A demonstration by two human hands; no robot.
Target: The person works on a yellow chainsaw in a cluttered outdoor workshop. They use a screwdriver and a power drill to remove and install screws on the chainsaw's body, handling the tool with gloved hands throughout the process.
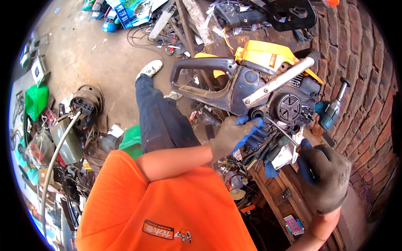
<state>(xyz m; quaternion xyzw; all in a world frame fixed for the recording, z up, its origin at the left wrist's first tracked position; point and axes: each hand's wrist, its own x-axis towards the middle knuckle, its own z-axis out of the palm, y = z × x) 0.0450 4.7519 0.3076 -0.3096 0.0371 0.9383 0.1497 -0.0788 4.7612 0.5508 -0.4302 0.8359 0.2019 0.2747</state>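
Observation:
A chainsaw (243,81) with a black rear handle, yellow top cover and silver front handle bar lies on the bench with its side facing up. My left hand (235,136), in a grey and blue work glove, is closed at the saw's near edge, beside a round black opening. Its fingertips are partly hidden against the body. In my right hand (325,175), gloved the same way, is a screwdriver (286,133). The thin shaft slants up and left, and its tip reaches the saw next to the round black starter pulley (289,108).
A teal power tool (331,113) stands right of the saw by the brick wall (356,54). Hand tools and scraps crowd the bench below it. A wooden drawer frame (272,196) sits nearer me. Machine parts and green containers (37,101) clutter the floor at left.

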